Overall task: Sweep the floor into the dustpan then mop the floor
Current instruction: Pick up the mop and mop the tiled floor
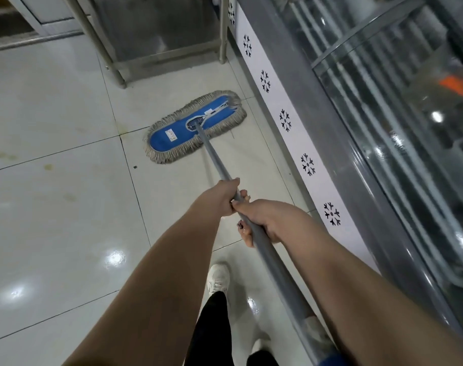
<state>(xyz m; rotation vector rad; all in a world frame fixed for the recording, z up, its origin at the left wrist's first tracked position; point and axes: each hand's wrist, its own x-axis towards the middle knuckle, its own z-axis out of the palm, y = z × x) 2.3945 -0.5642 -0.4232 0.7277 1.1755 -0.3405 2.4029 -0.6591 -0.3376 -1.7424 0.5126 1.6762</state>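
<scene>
A flat dust mop with a blue pad and grey fringe (196, 126) lies on the glossy white tiled floor (53, 207), angled up to the right, close to the freezer's base. Its grey metal handle (272, 262) runs down to the lower right. My left hand (221, 198) grips the handle higher up the pole. Just behind it, touching it, my right hand (264, 223) wraps the same handle. No dustpan or broom is in sight.
A glass-topped display freezer (383, 128) with a white snowflake strip (285, 120) lines the right side. A steel table's legs (114, 72) stand ahead of the mop. A small dark speck (135, 167) and yellowish stains (48, 167) mark the tiles. My white shoe (218, 280) is below.
</scene>
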